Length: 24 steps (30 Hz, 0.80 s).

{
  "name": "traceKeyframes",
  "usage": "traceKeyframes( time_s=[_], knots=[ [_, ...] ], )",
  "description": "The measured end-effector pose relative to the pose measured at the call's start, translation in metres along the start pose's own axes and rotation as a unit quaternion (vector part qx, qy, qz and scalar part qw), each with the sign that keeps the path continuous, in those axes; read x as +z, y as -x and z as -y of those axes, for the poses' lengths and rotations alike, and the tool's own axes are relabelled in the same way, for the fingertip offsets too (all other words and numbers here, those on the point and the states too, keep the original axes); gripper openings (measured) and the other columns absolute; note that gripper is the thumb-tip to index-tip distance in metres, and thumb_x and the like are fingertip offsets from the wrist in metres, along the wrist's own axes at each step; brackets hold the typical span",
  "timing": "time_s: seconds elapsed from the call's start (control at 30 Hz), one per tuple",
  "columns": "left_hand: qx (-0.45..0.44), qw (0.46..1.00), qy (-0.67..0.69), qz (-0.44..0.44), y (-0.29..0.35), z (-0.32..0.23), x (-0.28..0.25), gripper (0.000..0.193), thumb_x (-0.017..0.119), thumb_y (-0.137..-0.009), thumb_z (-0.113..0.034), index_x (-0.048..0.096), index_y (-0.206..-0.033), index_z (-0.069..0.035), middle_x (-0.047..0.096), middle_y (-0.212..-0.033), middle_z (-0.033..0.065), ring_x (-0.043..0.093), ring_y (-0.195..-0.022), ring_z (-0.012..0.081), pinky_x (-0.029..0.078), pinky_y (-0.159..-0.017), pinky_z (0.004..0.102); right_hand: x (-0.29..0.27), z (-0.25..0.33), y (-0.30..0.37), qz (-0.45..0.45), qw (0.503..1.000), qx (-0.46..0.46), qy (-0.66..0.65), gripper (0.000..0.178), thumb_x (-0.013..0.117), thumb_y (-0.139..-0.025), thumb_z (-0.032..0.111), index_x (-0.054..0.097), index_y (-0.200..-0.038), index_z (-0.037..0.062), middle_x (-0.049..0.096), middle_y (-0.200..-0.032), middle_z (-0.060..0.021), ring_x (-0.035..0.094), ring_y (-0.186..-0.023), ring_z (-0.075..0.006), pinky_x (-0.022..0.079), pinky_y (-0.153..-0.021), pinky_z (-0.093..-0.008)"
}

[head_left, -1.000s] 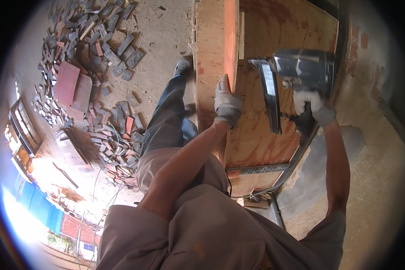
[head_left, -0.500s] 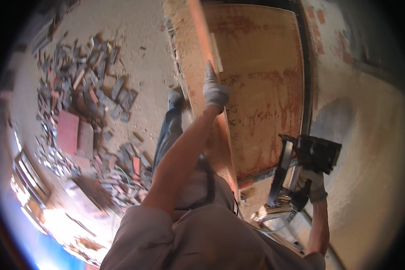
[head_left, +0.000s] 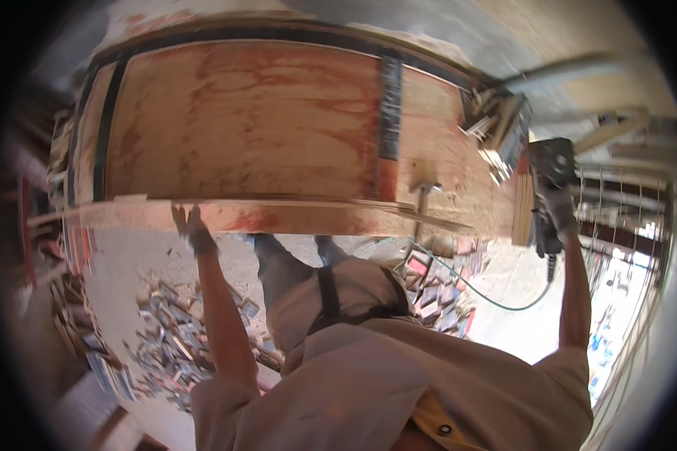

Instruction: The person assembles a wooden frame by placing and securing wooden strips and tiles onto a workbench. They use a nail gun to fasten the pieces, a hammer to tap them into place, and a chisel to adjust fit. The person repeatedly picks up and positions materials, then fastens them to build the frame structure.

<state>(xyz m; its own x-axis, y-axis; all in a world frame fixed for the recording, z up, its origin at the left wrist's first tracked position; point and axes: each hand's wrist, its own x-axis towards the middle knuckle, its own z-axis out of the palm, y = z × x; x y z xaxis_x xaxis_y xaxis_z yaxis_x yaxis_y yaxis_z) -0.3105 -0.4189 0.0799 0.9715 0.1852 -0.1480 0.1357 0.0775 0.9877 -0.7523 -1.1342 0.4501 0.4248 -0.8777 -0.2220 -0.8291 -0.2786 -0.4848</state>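
In my right hand (head_left: 558,209), gloved and closed around its handle, is a black nail gun (head_left: 552,161), held off the right end of the workbench. A green air hose (head_left: 496,302) loops from its lower end. My left hand (head_left: 197,228), also gloved, is at the bench's near edge with fingers apart, against a long reddish wooden board (head_left: 293,220) that runs along this edge. Whether the fingers press on the board is blurred. Beyond it lies a large stained plywood panel (head_left: 252,120) edged with dark strips. A hammer (head_left: 423,199) rests near the panel's right part.
Wood strips and dark pieces (head_left: 508,135) are piled on the bench's right end. Offcuts (head_left: 173,338) litter the floor behind and beside me. A wire mesh or grid (head_left: 624,225) stands at the right, and a wall (head_left: 459,34) rises beyond the bench.
My view has swung round, so the bench now lies across in front of me. The left hand's fingers have spread at the board. The nail gun stays in my right hand, now farther out.
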Motion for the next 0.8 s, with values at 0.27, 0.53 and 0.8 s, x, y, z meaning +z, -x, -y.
traceKeyframes(
  time_s=[0.27, 0.53, 0.8],
  knots=[
    [-0.084, 0.954, -0.287, 0.009, 0.234, 0.066, -0.081, 0.039, 0.068, -0.099, -0.018, 0.064, -0.135, -0.003, 0.069, -0.132, 0.0140, 0.064, -0.121, 0.0273, 0.052, -0.103, 0.0410, 0.160, -0.347, -0.077, 0.116, 0.623, -0.219, 0.742, 0.018, 0.068, -0.095, 0.027, 0.080, -0.081, 0.0256, 0.074, -0.074, -0.0054, 0.074, -0.073, -0.0267, 0.052, -0.058, -0.0442],
    [0.002, 0.676, -0.728, 0.117, 0.376, -0.036, -0.193, 0.031, 0.062, -0.096, -0.034, 0.078, -0.101, -0.008, 0.078, -0.102, 0.0180, 0.075, -0.096, 0.0336, 0.058, -0.085, 0.0493, 0.307, -0.317, -0.052, -0.063, 0.968, 0.127, 0.207, 0.037, 0.070, -0.089, 0.027, 0.070, -0.114, 0.0002, 0.076, -0.107, -0.0250, 0.075, -0.096, -0.0420, 0.060, -0.080, -0.0523],
    [-0.176, 0.770, -0.609, 0.074, 0.397, -0.068, -0.170, 0.035, 0.056, -0.101, -0.039, 0.079, -0.097, -0.012, 0.076, -0.099, 0.0205, 0.074, -0.096, 0.0400, 0.057, -0.083, 0.0516, 0.299, -0.266, -0.013, -0.047, 0.976, 0.131, 0.170, 0.031, 0.070, -0.091, 0.028, 0.072, -0.108, 0.0022, 0.076, -0.102, -0.0205, 0.075, -0.094, -0.0371, 0.059, -0.081, -0.0494]
  ],
)
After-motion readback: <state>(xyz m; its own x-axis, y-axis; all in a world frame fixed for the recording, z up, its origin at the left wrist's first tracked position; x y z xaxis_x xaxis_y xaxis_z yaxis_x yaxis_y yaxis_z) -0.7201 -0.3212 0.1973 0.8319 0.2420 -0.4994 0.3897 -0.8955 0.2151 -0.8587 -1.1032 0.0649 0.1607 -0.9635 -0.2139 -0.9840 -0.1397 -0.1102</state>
